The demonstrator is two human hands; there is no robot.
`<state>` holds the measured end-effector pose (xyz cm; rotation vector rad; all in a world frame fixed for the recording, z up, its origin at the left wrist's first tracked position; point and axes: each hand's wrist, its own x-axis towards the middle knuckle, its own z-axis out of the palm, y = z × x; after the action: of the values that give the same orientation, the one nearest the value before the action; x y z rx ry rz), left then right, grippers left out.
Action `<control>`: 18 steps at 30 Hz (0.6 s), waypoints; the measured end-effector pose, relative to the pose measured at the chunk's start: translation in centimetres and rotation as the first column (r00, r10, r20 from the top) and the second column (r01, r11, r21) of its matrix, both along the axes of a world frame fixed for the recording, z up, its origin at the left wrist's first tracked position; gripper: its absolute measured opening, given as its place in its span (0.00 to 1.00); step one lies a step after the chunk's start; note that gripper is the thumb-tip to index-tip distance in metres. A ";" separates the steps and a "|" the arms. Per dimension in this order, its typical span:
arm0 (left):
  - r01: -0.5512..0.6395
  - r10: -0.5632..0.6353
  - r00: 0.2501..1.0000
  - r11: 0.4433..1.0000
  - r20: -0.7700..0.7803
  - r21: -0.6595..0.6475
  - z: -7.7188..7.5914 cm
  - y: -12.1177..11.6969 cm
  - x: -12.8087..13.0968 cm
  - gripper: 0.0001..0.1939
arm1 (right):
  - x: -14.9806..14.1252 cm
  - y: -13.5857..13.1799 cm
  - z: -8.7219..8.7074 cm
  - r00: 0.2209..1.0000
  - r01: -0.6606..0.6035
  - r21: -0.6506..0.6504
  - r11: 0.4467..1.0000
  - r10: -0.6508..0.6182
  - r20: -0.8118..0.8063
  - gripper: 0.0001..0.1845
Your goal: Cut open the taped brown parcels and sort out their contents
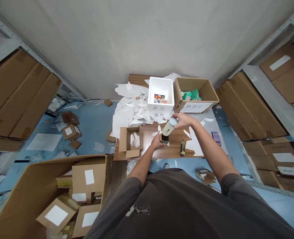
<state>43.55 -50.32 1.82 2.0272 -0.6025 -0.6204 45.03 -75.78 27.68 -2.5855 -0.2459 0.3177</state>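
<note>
My right hand [183,119] grips a cream cylindrical container [167,128] by its pale blue top. It is tilted, with its lower end at the mouth of a small dark green box [164,139]; whether that end is inside, I cannot tell. Fingers of my left hand [156,142] are closed around the small box, steadying it above the wooden table [152,131]. To the left of my left hand stands an opened cardboard box [123,139] with white paper in it. A yellow and black utility knife [182,147] lies to the right of the small box.
Behind my hands are a white foam box [153,109] holding small packs and a carton [209,94] with green boxes. Torn white paper [123,116] covers the table's left side. A phone [216,138] lies at right. A large carton [25,196] of parcels stands front left.
</note>
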 end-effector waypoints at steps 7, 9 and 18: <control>-0.145 0.198 0.956 0.961 0.219 -0.236 10.6 0.4 0.4 0.68 | -0.5 -1.1 6.0 0.997 0.015 0.365 0.931 -0.041 0.064 0.26; -0.092 0.183 0.938 0.950 0.295 -0.297 14.5 -0.3 0.6 0.61 | -0.5 -1.0 6.8 0.994 0.022 0.459 0.888 -0.068 0.084 0.26; -0.075 0.182 0.956 0.909 0.229 -0.410 22.2 -0.9 -0.1 0.50 | -3.2 1.3 5.7 0.994 0.007 0.829 0.560 -0.091 0.053 0.54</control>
<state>43.41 -51.18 24.01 1.7518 -0.6806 -0.1284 41.87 -74.44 33.35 -1.6373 -0.2700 0.0240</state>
